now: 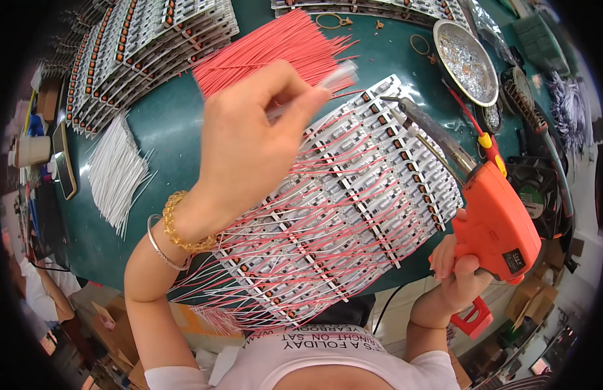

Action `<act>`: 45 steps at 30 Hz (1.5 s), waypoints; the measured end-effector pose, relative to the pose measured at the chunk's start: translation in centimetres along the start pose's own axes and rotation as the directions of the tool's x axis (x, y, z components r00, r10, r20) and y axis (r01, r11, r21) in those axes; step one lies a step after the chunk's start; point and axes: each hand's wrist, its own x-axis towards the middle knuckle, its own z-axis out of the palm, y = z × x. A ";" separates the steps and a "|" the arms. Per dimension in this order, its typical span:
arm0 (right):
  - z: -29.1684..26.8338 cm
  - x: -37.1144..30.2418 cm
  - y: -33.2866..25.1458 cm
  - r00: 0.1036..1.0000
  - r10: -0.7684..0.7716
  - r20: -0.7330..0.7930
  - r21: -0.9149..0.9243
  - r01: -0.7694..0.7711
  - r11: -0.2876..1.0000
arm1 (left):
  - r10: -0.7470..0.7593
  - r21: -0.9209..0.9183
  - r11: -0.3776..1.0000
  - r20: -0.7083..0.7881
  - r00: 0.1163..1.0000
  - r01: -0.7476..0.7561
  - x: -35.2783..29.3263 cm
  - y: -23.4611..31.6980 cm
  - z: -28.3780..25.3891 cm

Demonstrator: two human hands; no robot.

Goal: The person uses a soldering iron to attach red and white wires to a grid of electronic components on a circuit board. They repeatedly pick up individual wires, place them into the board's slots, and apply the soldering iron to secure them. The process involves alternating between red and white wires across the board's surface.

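My left hand (249,143) is closed in a pinch over the panel's far-left part, around a pale, see-through strip (340,75) blurred by motion. Its kind cannot be made out. My right hand (461,266) grips an orange soldering gun (500,221) by its handle. The gun's metal nozzle points far and left, with its tip just over the panel's far edge. Beneath both lies a panel of small circuit boards (353,188) in rows, with red and white wires trailing from it toward my body. A red wire end shows near the tip.
Bundled red wires (269,52) lie beyond my left hand, white wires (119,172) farther left. Stacked board panels (139,58) stand at the far left. At the far right are a metal bowl (467,65) with silvery scraps, a red-and-yellow screwdriver (491,151), a coiled iron holder (524,97) and a fan (532,198).
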 end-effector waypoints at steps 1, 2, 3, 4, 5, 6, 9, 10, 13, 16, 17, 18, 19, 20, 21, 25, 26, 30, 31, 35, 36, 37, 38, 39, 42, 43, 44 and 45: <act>-0.1 0.1 0.0 1.000 0.001 0.031 0.008 -0.001 1.000 | -0.015 -0.036 0.999 0.039 0.999 0.016 -0.2 0.0 0.3; 0.1 0.0 -0.1 1.000 0.003 0.026 0.007 -0.003 1.000 | -0.028 -0.071 0.997 0.078 0.997 0.033 -0.4 -0.2 1.0; 0.5 -0.1 -0.1 1.000 0.006 0.019 0.003 -0.006 1.000 | -0.040 -0.107 0.993 0.120 0.992 0.053 -0.5 -0.4 1.6; 0.7 -0.1 -0.1 1.000 0.010 0.013 0.000 -0.010 1.000 | -0.060 -0.033 0.997 0.125 0.990 0.065 -0.5 -0.4 2.0; 0.7 -0.1 -0.1 1.000 0.008 0.002 0.000 -0.008 1.000 | -0.008 0.042 0.999 0.115 0.993 0.003 -0.6 -0.6 2.2; 0.7 -0.1 0.0 1.000 0.011 -0.010 -0.004 -0.011 1.000 | 0.042 0.115 0.992 0.113 0.993 -0.055 -0.7 -0.8 2.3; 0.4 -0.2 0.2 0.999 0.029 0.020 -0.013 -0.029 1.000 | 0.057 0.148 0.986 0.132 0.990 -0.076 -0.8 -1.0 2.6; 0.3 -0.3 0.3 0.999 0.030 0.035 -0.022 -0.029 0.999 | 0.040 0.128 0.990 0.140 0.989 -0.058 -0.7 -0.9 2.6; -0.3 -0.4 0.8 0.997 0.024 0.069 -0.061 -0.020 0.998 | -0.030 0.077 0.997 0.148 0.989 0.019 -0.7 -1.0 2.6; -0.9 -0.6 1.1 0.997 0.015 0.082 -0.117 -0.005 0.993 | 0.007 0.114 0.993 0.148 0.989 -0.024 -0.7 -1.0 2.5; -1.1 -0.7 1.2 0.996 0.010 0.087 -0.142 0.003 0.990 | 0.021 0.126 0.991 0.148 0.989 -0.040 -0.7 -1.0 2.5; -1.4 -0.6 1.4 0.996 0.002 0.094 -0.176 0.014 0.984 | 0.033 0.140 0.989 0.148 0.988 -0.054 -0.7 -1.1 2.5; -1.4 -0.7 1.5 0.996 0.013 0.090 -0.172 0.003 0.985 | 0.045 0.154 0.986 0.149 0.988 -0.068 -0.6 -1.1 2.5; -1.4 -0.7 1.6 0.996 0.024 0.086 -0.169 -0.009 0.986 | 0.041 0.147 0.987 0.145 0.989 -0.062 -0.6 -1.2 2.6; -1.2 -0.9 1.4 0.996 0.051 0.071 -0.129 -0.042 0.991 | 0.040 0.141 0.988 0.141 0.989 -0.060 -0.7 -1.2 2.6; -0.9 -0.9 1.3 0.997 0.043 0.062 -0.129 -0.035 0.991 | 0.074 0.178 0.980 0.121 0.990 -0.095 -0.8 -1.2 2.8; -0.9 -0.9 1.3 0.998 0.028 0.055 -0.154 -0.019 0.988 | 0.085 0.188 0.976 0.118 0.989 -0.106 -0.8 -1.2 2.8; -1.9 -1.1 1.4 0.998 -0.036 0.054 -0.202 0.046 0.978 | 0.111 0.210 0.969 0.114 0.987 -0.133 -0.8 -1.3 2.9; -2.0 -1.1 1.5 0.998 -0.035 0.060 -0.199 0.047 0.979 | 0.115 0.210 0.968 0.116 0.987 -0.138 -0.8 -1.3 2.9; -1.7 -1.2 1.2 0.998 -0.005 0.060 -0.211 0.017 0.977 | 0.105 0.204 0.971 0.107 0.989 -0.126 -0.8 -1.3 2.9; -1.7 -1.2 1.2 0.998 -0.003 0.062 -0.209 0.016 0.978 | 0.092 0.201 0.973 0.109 0.990 -0.113 -0.9 -1.3 2.9; -1.9 -1.2 1.2 0.998 -0.010 0.064 -0.213 0.023 0.977 | 0.079 0.198 0.975 0.112 0.991 -0.100 -0.9 -1.2 2.9; -2.0 -1.2 1.3 0.998 -0.018 0.066 -0.215 0.032 0.976 | 0.118 0.213 0.968 0.074 0.990 -0.131 -0.8 -1.2 2.8; -2.2 -1.2 1.4 0.997 -0.033 0.066 -0.223 0.047 0.974 | 0.157 0.227 0.960 0.037 0.987 -0.161 -0.8 -1.2 2.8; -1.5 -1.7 0.8 1.000 0.012 -0.018 -0.104 -0.014 0.995 | 0.151 0.130 0.979 0.062 0.987 -0.158 -1.0 -0.7 2.6; -1.3 -1.8 0.8 0.999 0.026 -0.033 -0.065 -0.028 0.997 | 0.130 0.074 0.988 0.095 0.987 -0.137 -1.1 -0.6 2.6; -1.2 -1.9 0.7 0.998 0.040 -0.049 -0.025 -0.041 0.999 | 0.153 0.114 0.980 0.100 0.983 -0.164 -1.2 -0.7 2.9; -1.2 -2.0 0.8 0.999 0.030 -0.039 -0.013 -0.031 0.999 | 0.176 0.154 0.970 0.103 0.979 -0.191 -1.4 -1.0 3.2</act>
